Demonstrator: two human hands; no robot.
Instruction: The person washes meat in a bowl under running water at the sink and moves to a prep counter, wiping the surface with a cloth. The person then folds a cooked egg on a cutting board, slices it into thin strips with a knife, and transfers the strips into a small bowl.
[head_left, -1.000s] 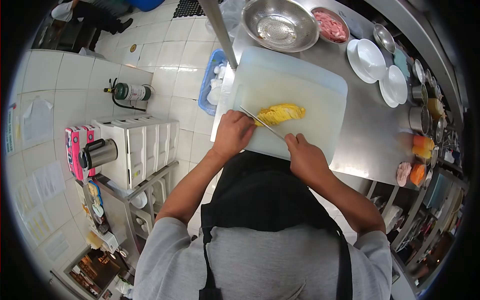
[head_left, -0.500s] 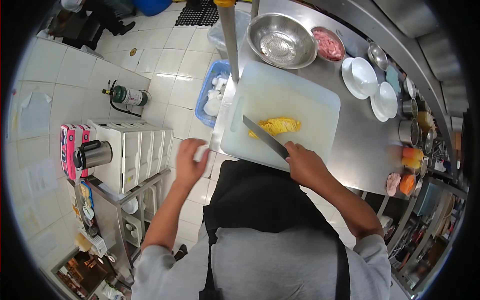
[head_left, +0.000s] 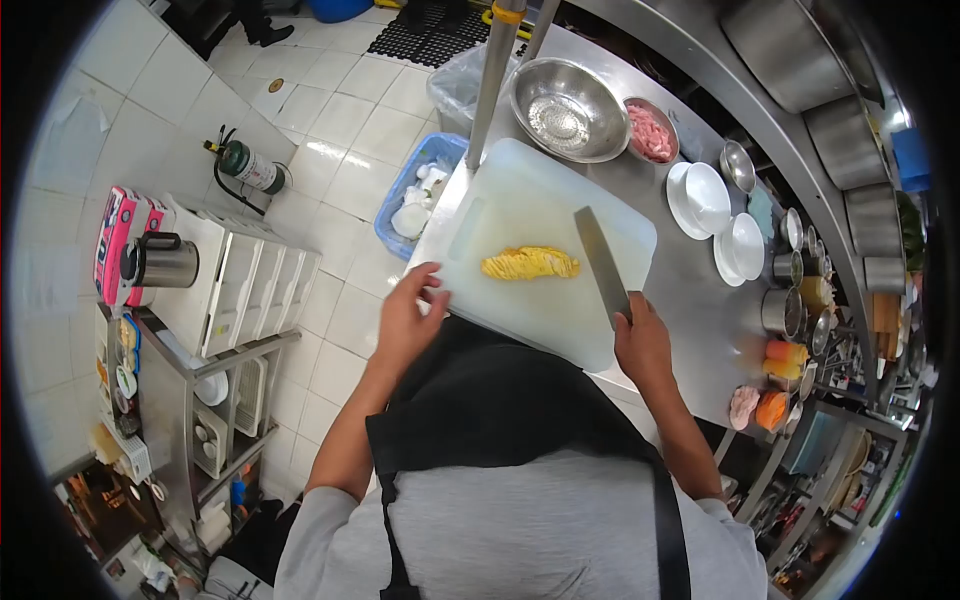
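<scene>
Sliced yellow food (head_left: 530,263) lies in a row on the pale cutting board (head_left: 555,200). My right hand (head_left: 641,338) grips the handle of a knife (head_left: 602,262), whose blade lies over the board's right part, apart from the food. At the board's lower left edge is my left hand (head_left: 412,318), its fingers apart and slightly curled, with nothing in it. Whether its fingertips touch the board's edge is unclear.
Behind the board stand a perforated steel bowl (head_left: 570,110) and a bowl of raw meat strips (head_left: 650,132). White bowls (head_left: 706,198) sit to the right on the steel table (head_left: 690,300). A blue basket (head_left: 392,215) is at the left.
My left hand has let go of the yellow food and moved left to the board's edge. The knife has moved right, off the food. The whole view has turned.
</scene>
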